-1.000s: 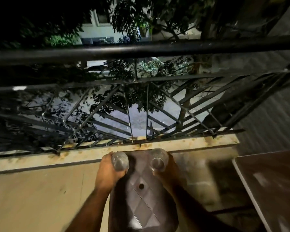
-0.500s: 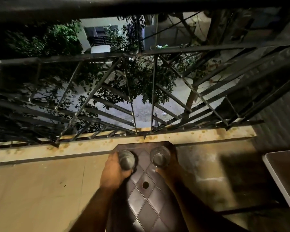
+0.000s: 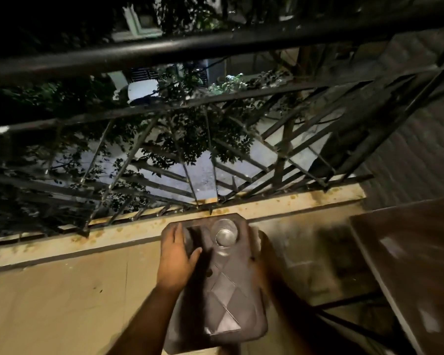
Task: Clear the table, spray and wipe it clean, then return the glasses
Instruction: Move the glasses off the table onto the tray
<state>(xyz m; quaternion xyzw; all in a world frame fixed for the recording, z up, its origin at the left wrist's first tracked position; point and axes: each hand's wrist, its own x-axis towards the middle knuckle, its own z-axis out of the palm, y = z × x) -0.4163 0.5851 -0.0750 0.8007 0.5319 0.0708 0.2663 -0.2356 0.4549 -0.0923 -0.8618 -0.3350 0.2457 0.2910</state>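
A dark brown plastic stool (image 3: 223, 298) with a diamond pattern stands on the balcony floor against the railing's curb. One clear glass (image 3: 226, 235) stands upright on its far end, free of both hands. My left hand (image 3: 176, 254) lies over the stool's far left corner. Its thumb and fingers curl round a dark, blurred rounded shape (image 3: 191, 239) that looks like the second glass. My right hand (image 3: 260, 248) is a dark blur at the stool's right edge, just right of the clear glass. Its fingers cannot be made out.
A black metal railing (image 3: 215, 44) runs across the view above a stained concrete curb (image 3: 292, 203), with trees and a street far below. The corner of a brown table (image 3: 408, 265) juts in at the right. Tan floor (image 3: 62, 303) spreads to the left.
Both glasses came down onto the stool's far end. My right hand has let go of its glass and slid to the stool's right edge. The view tilted up again.
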